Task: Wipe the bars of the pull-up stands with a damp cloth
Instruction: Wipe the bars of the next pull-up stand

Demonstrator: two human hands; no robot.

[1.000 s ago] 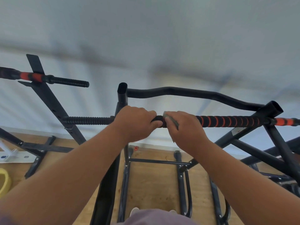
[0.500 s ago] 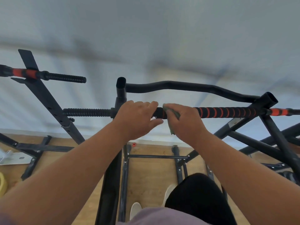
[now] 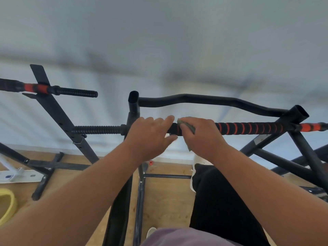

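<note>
The right hand (image 3: 204, 134) is closed around the padded bar (image 3: 252, 128) of the pull-up stand (image 3: 300, 113), and it presses a grey-green cloth (image 3: 186, 126) against the bar. The cloth is folded over the top of the bar under the fingers, and a small end of it hangs below the palm. This bar has black foam with orange rings, and it runs from the left upright post (image 3: 133, 102) to the right post of the stand.

The left hand (image 3: 149, 137) is just beside the right one, near the left post. Its fingers are almost straight and lie on top of the bar, the thumb is below the bar, and it does not grip anything.

Behind the padded bar, a bent black bar (image 3: 204, 100) joins the two posts. A second stand (image 3: 51, 105) is to the left, with its own black and orange handle (image 3: 37, 87). Below is a wooden floor (image 3: 165, 201), and a yellow object (image 3: 8, 205) is at the left edge of it.
</note>
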